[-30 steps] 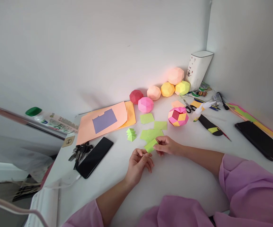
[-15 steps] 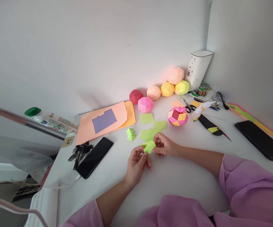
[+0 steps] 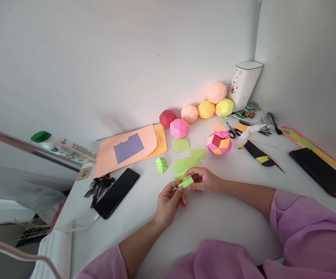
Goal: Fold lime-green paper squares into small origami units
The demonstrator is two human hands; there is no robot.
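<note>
Between both hands is a small green paper piece (image 3: 186, 182) with creases across it, its near edge folded up. My left hand (image 3: 169, 199) pinches its left side between thumb and fingers. On the right side, my right hand (image 3: 204, 179) grips it, with the fingers bent over the far part. Just beyond lie several flat green paper rectangles (image 3: 181, 145), some overlapping. To their left stands a little stack of folded green paper units (image 3: 161, 165). A pink, yellow and red paper ball (image 3: 219, 143) with an opening rests beyond my right hand.
Finished paper balls (image 3: 179, 128) line the wall. At left are peach paper sheets (image 3: 104, 155), a black phone (image 3: 117, 193) and keys (image 3: 100, 186). At right lie scissors (image 3: 232, 131), a glue bottle (image 3: 245, 137), a craft knife (image 3: 259, 155) and a black case (image 3: 320, 170).
My right fingers have moved over the green paper piece, and its near part is now turned up in a fold. My left hand has stayed almost still.
</note>
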